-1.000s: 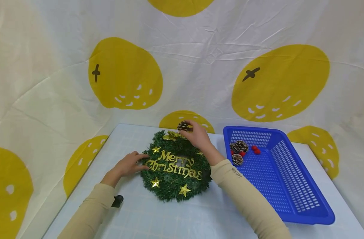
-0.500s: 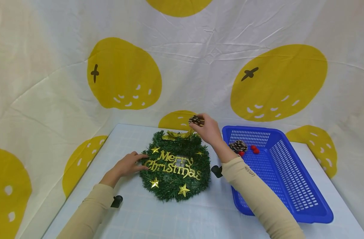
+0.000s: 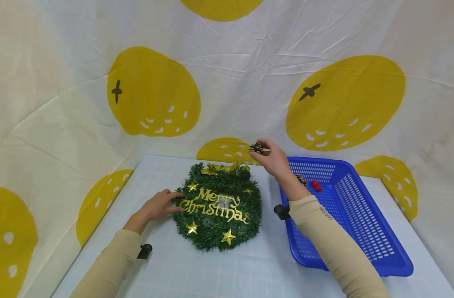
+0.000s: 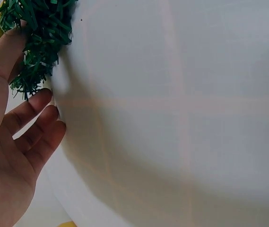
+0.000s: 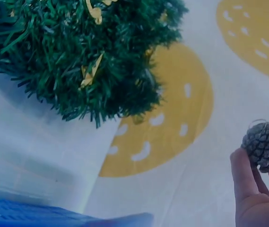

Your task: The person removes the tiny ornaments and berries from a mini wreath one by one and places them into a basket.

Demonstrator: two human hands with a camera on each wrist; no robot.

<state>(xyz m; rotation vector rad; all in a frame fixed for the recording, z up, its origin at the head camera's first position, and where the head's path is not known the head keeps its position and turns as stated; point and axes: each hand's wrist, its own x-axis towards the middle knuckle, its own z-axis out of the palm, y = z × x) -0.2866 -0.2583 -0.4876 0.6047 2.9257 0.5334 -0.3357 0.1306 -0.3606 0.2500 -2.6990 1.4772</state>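
Observation:
A green tinsel wreath (image 3: 212, 238) lies on the table, with gold "Merry Christmas" lettering (image 3: 213, 207), several gold stars and a gold bow (image 3: 221, 168) at its far end. My left hand (image 3: 156, 205) holds the wreath's left edge between thumb and fingers; the left wrist view shows green tinsel (image 4: 44, 45) at those fingers. Off to the right of the bow, my right hand (image 3: 274, 160) pinches a pine cone (image 3: 256, 147) in the air. In the right wrist view this pine cone (image 5: 263, 145) has pale-tipped scales and a thin loop on top.
On the right stands a blue plastic basket (image 3: 383, 219) with red berries (image 3: 316, 186) and another pine cone (image 3: 301, 179), partly hidden behind my right arm. A white cloth (image 3: 227, 103) with yellow fruit prints hangs behind the pale table (image 3: 197, 273).
My right hand has carried the pine cone from above the bow to the right, clear of the wreath and near the basket's far left corner. The left hand has stayed on the wreath.

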